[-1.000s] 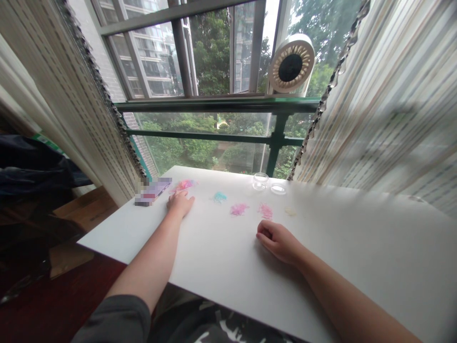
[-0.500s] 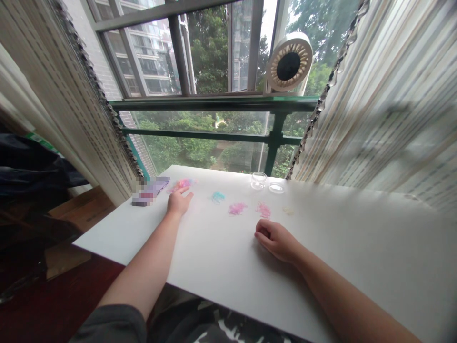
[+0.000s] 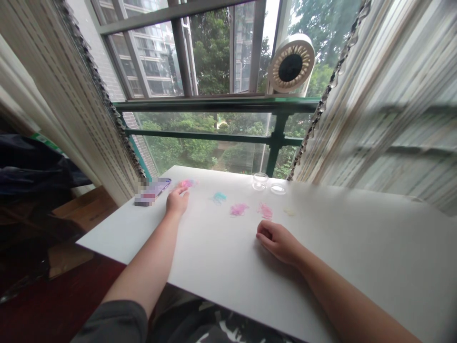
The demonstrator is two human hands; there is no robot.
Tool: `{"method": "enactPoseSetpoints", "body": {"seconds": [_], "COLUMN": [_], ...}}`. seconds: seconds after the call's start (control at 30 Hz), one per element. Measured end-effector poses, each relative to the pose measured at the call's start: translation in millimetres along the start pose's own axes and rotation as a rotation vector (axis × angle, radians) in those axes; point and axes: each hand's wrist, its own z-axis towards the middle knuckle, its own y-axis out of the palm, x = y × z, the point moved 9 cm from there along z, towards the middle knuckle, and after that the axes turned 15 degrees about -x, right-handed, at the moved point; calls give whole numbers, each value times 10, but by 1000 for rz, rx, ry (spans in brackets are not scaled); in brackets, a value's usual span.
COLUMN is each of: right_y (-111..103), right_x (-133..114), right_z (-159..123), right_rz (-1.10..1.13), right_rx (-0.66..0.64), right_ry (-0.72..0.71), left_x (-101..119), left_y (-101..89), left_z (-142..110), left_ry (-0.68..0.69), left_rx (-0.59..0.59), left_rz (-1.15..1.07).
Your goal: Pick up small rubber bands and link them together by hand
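Note:
My left hand [image 3: 177,200] reaches to the back left of the white table [image 3: 214,247]. Its fingers are stretched out at the near edge of a mixed-colour pile [image 3: 189,183] of tiny thin pieces, perhaps small rubber bands. The fingertips partly cover that pile, and I see nothing held. My right hand [image 3: 273,238] rests on its side on the table, fingers curled in, nothing visible inside. Just beyond it lies a pink pile [image 3: 265,210]. A purple-pink pile [image 3: 238,209], a turquoise pile [image 3: 219,197] and a faint yellow pile [image 3: 289,211] lie around it.
A clear round container [image 3: 260,181] stands at the table's back, beside a clear round lid [image 3: 278,189]. At the left edge lies a phone-like flat thing [image 3: 153,192], partly blurred out. A white fan [image 3: 292,64] stands by the window, above the green railing [image 3: 214,105]. Curtains hang both sides.
My left hand has drawn its fingers and thumb closer together at the mixed pile. My right hand stays in place. The view has shifted slightly.

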Motion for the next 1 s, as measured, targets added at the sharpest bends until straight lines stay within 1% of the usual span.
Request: {"method": "enactPoseSetpoints", "body": {"seconds": [0.17, 0.3, 0.43, 0.57, 0.8, 1.0], "right_y": [4, 4, 18, 18, 40, 68], "right_x": [-2, 7, 18, 12, 26, 48], "right_z": [1, 5, 6, 5, 0, 10], "right_rz": [-3, -1, 8, -2, -5, -9], "right_rx": [-4, 0, -6, -4, -23, -32], "right_ry": [-2, -1, -1, -2, 3, 7], "left_x": [-48, -93, -127, -119, -117, -184], "left_y": [-14, -47, 20, 37, -32, 16], "left_z": [18, 14, 24, 70, 179, 204], "left_ry": [-65, -124, -181, -229, -256, -231], "left_rx": [-15, -13, -78, -87, -83, -97], "left_rz": [43, 122, 229, 299, 377, 407]}}
